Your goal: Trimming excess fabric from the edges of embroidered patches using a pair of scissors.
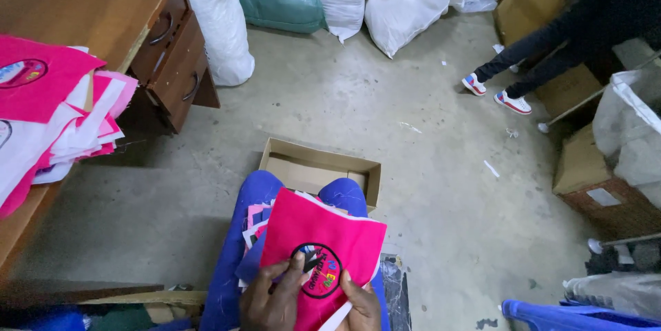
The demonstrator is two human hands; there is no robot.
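Note:
A pink fabric piece [323, 235] with a round dark embroidered badge [322, 270] lies on my lap, over my blue trousers [256, 193]. My left hand [275, 300] grips its lower left side, thumb beside the badge. At the fabric's lower right edge, my right hand [361, 303] pinches the cloth. More pink, white and blue fabric pieces [253, 221] are stacked under it on my left thigh.
An open cardboard box [317, 169] sits on the concrete floor past my knees. A wooden desk [89, 1] at left holds a pile of pink and white fabric [55, 111]. White sacks [406, 1] line the back. Another person's legs [530, 69] stand at right, near cartons [585, 173].

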